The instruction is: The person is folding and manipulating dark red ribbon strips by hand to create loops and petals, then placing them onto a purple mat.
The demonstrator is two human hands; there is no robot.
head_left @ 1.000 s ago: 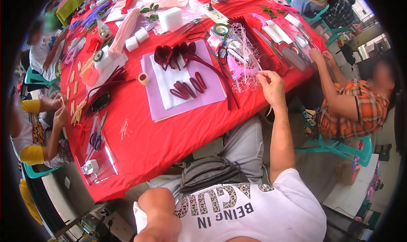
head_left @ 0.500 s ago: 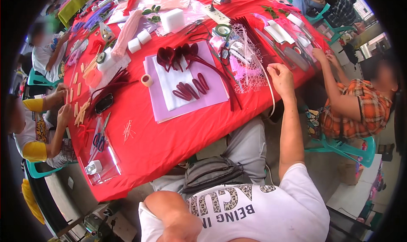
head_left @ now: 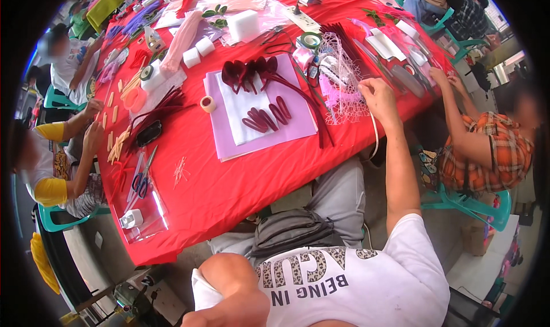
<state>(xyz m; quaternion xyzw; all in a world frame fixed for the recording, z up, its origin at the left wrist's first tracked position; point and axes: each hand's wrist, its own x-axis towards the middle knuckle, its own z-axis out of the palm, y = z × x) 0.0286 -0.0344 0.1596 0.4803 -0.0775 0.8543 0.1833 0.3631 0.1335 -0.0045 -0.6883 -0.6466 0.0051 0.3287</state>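
Observation:
My right hand (head_left: 375, 98) pinches a cream cord (head_left: 373, 139) that hangs past the red table's edge. Just left of it lies white netting (head_left: 344, 106) over pink material. On lilac sheets (head_left: 232, 146) with a white sheet (head_left: 246, 135) lie dark maroon spoon-like pieces (head_left: 246, 75) with long strips and several maroon loops (head_left: 260, 119). A tape roll (head_left: 207, 103) sits beside the sheets. My left hand (head_left: 203, 318) is low at the bottom edge, in front of my white shirt, its fingers mostly out of sight.
Co-workers sit at the left (head_left: 63, 186) and right (head_left: 487, 149) on teal chairs. Scissors (head_left: 143, 181) on a clear sheet, wooden sticks (head_left: 112, 141), white foam blocks (head_left: 243, 25) and a power strip (head_left: 303, 20) crowd the red table (head_left: 240, 189).
My right hand has risen toward the netting, and more of the cream cord now hangs from it. The view has shifted, so the table appears farther right.

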